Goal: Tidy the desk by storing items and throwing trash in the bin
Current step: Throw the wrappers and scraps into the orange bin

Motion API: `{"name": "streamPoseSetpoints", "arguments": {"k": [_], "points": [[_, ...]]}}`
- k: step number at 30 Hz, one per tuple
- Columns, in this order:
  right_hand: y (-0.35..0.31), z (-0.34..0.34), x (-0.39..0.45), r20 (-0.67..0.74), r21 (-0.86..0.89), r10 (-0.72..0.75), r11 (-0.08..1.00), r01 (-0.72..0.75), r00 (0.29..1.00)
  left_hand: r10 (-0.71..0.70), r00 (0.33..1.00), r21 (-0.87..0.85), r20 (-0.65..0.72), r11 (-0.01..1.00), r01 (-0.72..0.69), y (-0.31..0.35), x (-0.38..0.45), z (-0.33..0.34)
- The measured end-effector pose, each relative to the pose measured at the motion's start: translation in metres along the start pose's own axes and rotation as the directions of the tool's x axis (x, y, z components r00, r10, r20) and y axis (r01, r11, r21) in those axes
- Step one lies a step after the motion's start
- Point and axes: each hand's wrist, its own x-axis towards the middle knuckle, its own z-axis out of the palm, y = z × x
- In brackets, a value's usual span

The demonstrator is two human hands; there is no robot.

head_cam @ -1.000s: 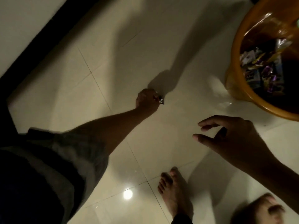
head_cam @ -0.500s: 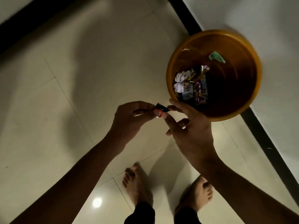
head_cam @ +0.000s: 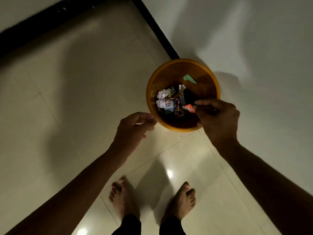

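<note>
Right hand over bin, pinching red wrapper btwn thumb & fingertips, above the opening. Left hand just beside bin rim, fingers loosely curled, holding nothing. Inside bin: crumpled paper, wrappers, green scrap. Bin on floor by wall corner.

Carton in bin: "MILK SHAKE" in dark letters on a pale panel, seen upside down. Red wrapper pinched by right hand: white characters, possibly "10/-", partly covered, uncertain. Other wrappers: print too small to read.
</note>
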Motion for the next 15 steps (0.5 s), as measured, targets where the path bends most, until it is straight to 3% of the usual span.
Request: {"name": "streamPoseSetpoints", "arguments": {"k": [4, 10, 15], "points": [[0.014, -0.010, 0.029, -0.016, -0.081, 0.060, 0.995, -0.061, 0.998, -0.073, 0.995, -0.006, -0.067, 0.997, 0.073, -0.014, -0.014, 0.003], [0.022, -0.011, 0.045, 0.078, -0.138, 0.027, 0.990, -0.017, 0.997, -0.201, 0.967, -0.061, -0.154, 0.979, 0.194, -0.031, -0.011, -0.002], [0.042, -0.019, 0.036, -0.145, -0.298, -0.011, 0.954, -0.033, 0.989, -0.294, 0.945, -0.053, -0.144, 0.956, 0.289, -0.039, 0.008, -0.001]]}}
